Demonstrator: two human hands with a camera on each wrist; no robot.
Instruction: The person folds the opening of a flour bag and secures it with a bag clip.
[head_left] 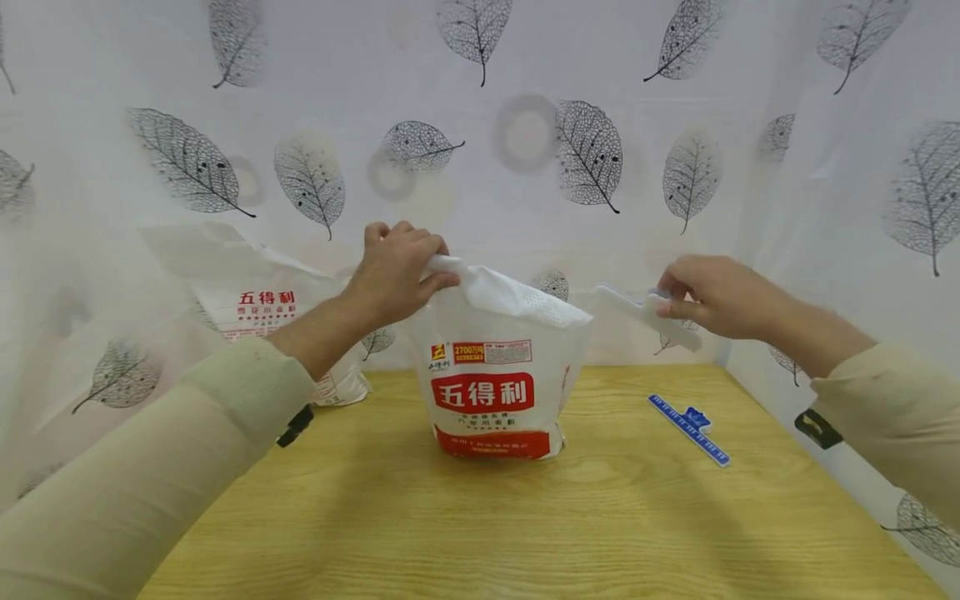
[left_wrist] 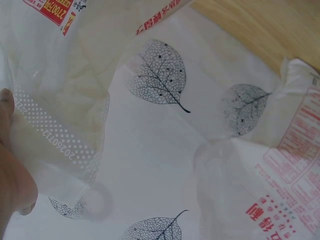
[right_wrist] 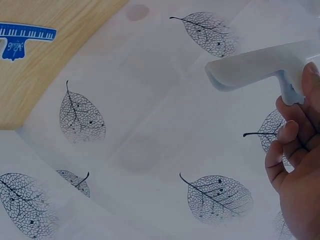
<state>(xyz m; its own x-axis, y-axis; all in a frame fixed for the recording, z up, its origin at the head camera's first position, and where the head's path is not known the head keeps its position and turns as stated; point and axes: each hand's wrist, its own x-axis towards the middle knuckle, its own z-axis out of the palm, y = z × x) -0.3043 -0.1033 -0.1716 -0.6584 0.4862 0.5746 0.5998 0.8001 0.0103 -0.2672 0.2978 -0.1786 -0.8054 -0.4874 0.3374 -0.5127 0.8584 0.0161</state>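
The flour bag stands upright near the middle of the wooden worktop, and the left hand has its fingers curled round the gathered top of the bag, pinching the folded plastic up and to the left. The right hand is off to the right of the bag, well clear of it, holding a white sealing clip by one end between thumb and fingers; from the right wrist view the clip's long arm juts out past the fingertips. The main risk seems to be the bunched top slipping out of the left hand's pinch, since the plastic looks smooth and only a narrow fold is held; the neck would then fall open and the bag could slump or tip. The clip is gripped only at its end, so it may twist or drop if it meets the thick fold at an angle. A second bag leans against the leaf-print curtain behind the left arm, and a blue clip lies flat on the worktop to the right, both within easy reach of a stray sleeve
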